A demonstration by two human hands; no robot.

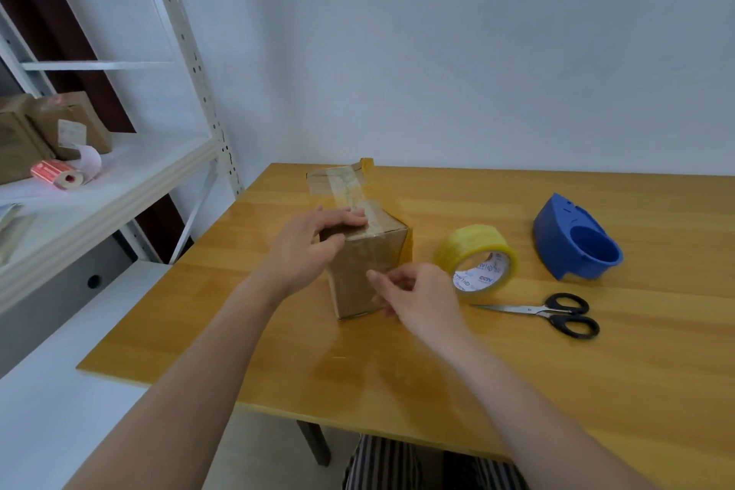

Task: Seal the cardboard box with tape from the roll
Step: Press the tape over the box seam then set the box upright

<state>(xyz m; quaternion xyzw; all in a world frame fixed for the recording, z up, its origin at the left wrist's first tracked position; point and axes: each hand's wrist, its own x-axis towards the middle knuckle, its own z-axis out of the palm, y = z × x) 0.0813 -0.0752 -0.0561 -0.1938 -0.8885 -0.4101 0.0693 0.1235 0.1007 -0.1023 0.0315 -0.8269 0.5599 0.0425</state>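
A small cardboard box (358, 278) stands on the wooden table (517, 370) with clear tape along its closed top seam and down its near face. My left hand (310, 247) grips the box's near top-left corner, fingers lying on the taped top. My right hand (417, 298) rests against the lower right of the box's near face, fingertips pressed on the tape there. A loose tape end sticks up at the box's far edge. The yellowish tape roll (477, 259) lies on the table just right of the box, apart from both hands.
Black-handled scissors (553, 312) lie in front of the roll. A blue tape dispenser (572, 241) sits further right. A white metal shelf (103, 187) at the left holds parcels and a label roll (59, 173). The wall is close behind.
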